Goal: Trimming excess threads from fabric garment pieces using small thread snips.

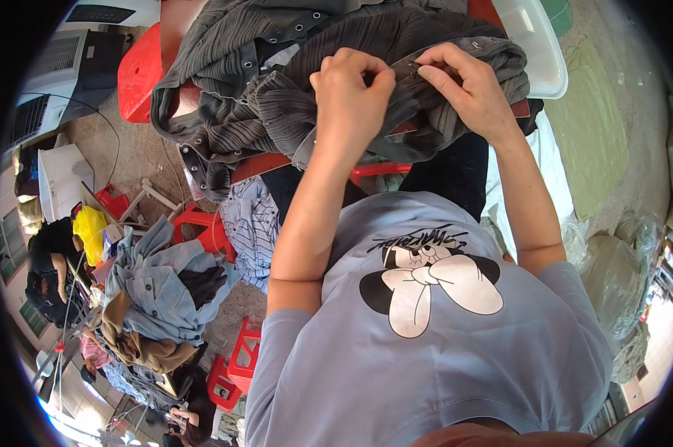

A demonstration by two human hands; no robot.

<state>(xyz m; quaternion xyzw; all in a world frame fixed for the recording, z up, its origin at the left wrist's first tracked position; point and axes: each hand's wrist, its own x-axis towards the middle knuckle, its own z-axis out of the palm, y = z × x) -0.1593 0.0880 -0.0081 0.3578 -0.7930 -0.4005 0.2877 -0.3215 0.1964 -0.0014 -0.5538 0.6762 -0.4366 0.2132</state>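
We see the dark ribbed garment (396, 37) spread sideways across the counter (258, 165), overhanging its near edge, beneath the right hand (467, 89), whose nearer grip pinches a small dark piece (413, 69), and the left hand (354, 97), curled, its hold unclear.

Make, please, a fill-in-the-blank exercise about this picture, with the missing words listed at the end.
Of the bare left hand and the bare right hand, the ____ one is nearer to the white, translucent plastic tub.
The dark, ribbed fabric garment lies mostly on the ____ side of the tub.
The grey-blue, printed fabric shirt has ____ sleeves.
The smooth plastic piece at upper left, beside the garment, is bright ____.
Missing words: right; left; short; red.
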